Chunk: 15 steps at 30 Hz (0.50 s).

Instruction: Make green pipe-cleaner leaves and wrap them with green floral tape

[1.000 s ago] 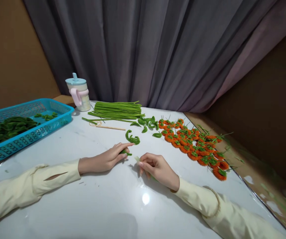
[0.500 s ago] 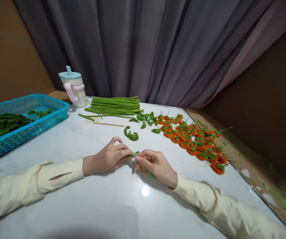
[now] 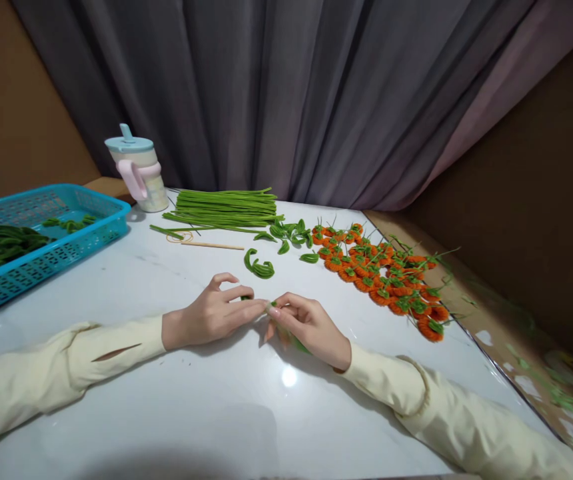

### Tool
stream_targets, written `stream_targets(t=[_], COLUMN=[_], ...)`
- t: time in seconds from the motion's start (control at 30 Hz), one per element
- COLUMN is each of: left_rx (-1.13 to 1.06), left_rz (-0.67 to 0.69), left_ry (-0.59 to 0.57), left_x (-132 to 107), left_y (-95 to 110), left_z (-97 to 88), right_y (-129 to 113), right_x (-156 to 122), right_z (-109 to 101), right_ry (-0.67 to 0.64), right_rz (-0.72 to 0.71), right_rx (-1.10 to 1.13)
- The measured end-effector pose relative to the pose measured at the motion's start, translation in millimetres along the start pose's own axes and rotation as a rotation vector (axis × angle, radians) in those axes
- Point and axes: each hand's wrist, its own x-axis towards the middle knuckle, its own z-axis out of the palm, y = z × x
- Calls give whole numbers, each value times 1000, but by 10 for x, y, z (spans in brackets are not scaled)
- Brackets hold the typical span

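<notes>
Above the white table my left hand and my right hand meet at the fingertips. My right fingers pinch a green chenille stem piece; part of it shows beneath the palm, and a small tip sticks up at the fingertips. The left thumb and forefinger close at that same tip, with a dark green bit under the curled fingers. Most of the piece is hidden by the hands. Just beyond lie curled green chenille pieces, and farther back loose green chenille leaves.
Orange chenille flowers with green stems cover the right side. A bundle of green chenille stems lies at the back, near a thin wooden stick. On the left are a blue basket of green pieces and a lidded cup.
My left fingers have shifted on the piece, and less green shows between the hands. The view has moved slightly, so the table things sit a little higher and farther left.
</notes>
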Motion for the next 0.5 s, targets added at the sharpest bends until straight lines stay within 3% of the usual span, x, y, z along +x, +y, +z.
stream_targets(t=[0.3, 0.5], left_rx=[14, -84], left_rz=[56, -8], left_ry=[135, 107], left_x=[57, 55], left_y=[9, 19], left_z=[-4, 10], right_y=[31, 89], right_x=[1, 14], right_z=[-11, -30], right_ry=[-22, -38], right_rz=[-41, -87], right_rx=[1, 12])
